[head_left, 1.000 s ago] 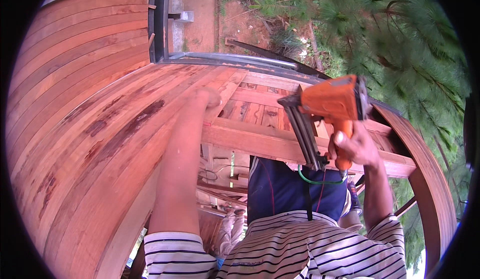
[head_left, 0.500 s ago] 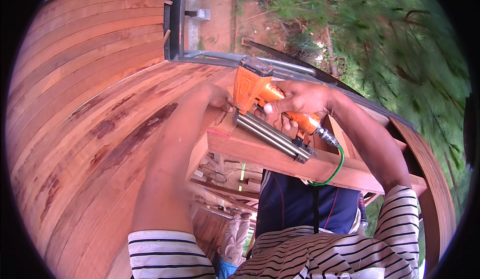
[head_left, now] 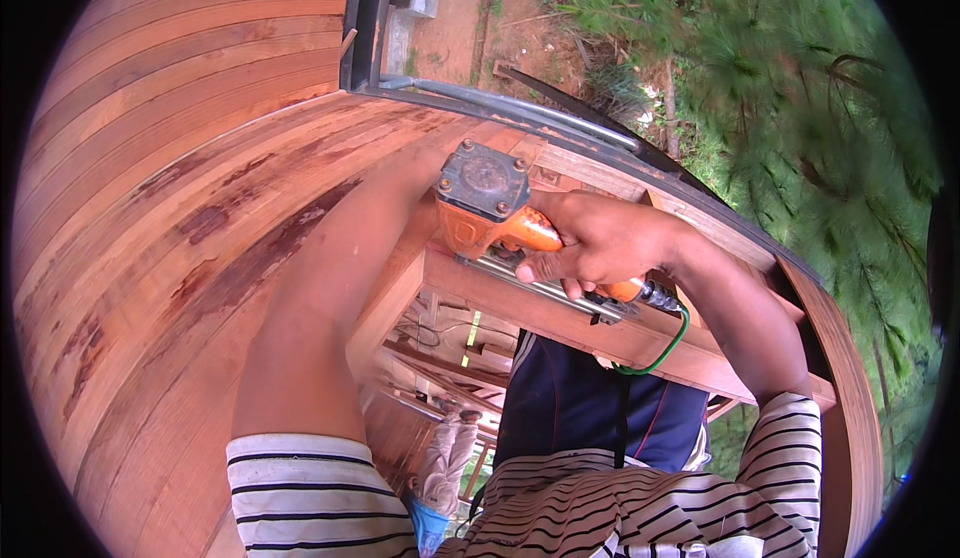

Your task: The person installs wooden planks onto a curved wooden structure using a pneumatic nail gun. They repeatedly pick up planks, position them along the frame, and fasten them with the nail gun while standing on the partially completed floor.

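My right hand is closed round the handle of an orange nail gun, which lies tilted with its dark cap upward and its magazine running toward the lower right. A green hose hangs from its fitting. My left hand reaches in beside the gun's head, its fingers hidden behind it. Below the tool is a wooden beam of an open frame, next to stained planking on the left.
A plank wall rises at upper left. A dark metal edge runs beyond the frame, with dirt ground and pine branches past it. Through the frame's opening, another person's legs show below. A curved board edges the right side.
My right hand has swung the nail gun leftward, from upright at the right to a tilted position beside my left hand, its cap now facing up. My left forearm has shifted slightly.
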Action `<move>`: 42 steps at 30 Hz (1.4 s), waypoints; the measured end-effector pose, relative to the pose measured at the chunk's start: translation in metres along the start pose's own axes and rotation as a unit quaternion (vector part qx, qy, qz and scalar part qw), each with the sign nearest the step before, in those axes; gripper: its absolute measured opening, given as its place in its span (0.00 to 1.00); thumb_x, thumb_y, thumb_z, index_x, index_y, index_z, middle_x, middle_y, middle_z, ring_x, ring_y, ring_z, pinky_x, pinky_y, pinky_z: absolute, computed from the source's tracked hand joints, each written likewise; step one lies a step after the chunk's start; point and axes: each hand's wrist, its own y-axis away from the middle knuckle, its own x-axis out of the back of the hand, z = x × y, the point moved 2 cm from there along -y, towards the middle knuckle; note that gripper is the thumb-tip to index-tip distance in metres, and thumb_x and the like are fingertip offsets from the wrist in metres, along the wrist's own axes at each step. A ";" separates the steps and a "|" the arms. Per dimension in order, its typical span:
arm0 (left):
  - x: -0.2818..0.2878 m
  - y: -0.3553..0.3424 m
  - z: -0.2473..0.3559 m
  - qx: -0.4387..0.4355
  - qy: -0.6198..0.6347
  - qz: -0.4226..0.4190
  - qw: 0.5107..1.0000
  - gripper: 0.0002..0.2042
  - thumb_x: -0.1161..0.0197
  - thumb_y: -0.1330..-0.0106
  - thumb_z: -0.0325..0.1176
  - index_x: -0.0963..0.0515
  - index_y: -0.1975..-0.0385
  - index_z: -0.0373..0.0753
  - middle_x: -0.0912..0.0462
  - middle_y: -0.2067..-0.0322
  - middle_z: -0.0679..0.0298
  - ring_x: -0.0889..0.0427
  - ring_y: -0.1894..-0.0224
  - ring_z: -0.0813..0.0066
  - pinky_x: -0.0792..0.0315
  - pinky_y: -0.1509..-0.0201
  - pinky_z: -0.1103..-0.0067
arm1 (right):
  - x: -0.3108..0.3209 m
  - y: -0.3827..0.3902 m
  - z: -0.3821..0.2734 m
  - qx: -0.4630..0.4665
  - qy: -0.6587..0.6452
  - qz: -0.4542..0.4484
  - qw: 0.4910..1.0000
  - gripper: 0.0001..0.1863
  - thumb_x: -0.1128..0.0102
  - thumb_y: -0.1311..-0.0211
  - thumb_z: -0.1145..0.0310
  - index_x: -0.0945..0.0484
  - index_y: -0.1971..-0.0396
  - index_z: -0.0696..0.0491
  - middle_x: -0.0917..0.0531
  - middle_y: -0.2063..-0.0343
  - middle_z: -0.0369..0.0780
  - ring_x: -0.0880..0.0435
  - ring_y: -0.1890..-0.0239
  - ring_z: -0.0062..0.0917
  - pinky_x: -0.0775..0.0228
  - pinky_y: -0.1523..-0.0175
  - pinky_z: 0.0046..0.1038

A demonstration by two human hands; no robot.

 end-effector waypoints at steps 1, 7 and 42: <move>-0.001 0.001 -0.001 0.000 0.002 0.001 1.000 0.20 0.41 0.32 0.49 0.23 0.42 0.53 0.20 0.44 0.66 0.26 0.40 0.68 0.37 0.37 0.71 | -0.003 -0.008 0.002 -0.002 -0.029 -0.010 1.000 0.31 0.38 0.34 0.59 0.39 0.38 0.57 0.21 0.72 0.38 0.22 0.80 0.20 0.29 0.74 0.24; -0.001 0.001 0.001 -0.015 0.013 0.008 1.000 0.21 0.40 0.32 0.50 0.22 0.42 0.52 0.21 0.44 0.65 0.26 0.40 0.67 0.36 0.37 0.71 | 0.000 -0.007 0.001 -0.030 -0.036 0.009 0.999 0.34 0.37 0.34 0.55 0.40 0.36 0.56 0.22 0.76 0.36 0.22 0.80 0.18 0.28 0.75 0.22; 0.013 -0.003 -0.005 -0.034 0.018 0.002 0.999 0.24 0.38 0.36 0.53 0.22 0.44 0.49 0.21 0.43 0.59 0.25 0.40 0.64 0.35 0.37 0.70 | 0.030 -0.028 0.047 -0.040 -0.208 -0.011 0.977 0.29 0.33 0.39 0.64 0.34 0.40 0.54 0.22 0.73 0.31 0.25 0.80 0.14 0.32 0.78 0.19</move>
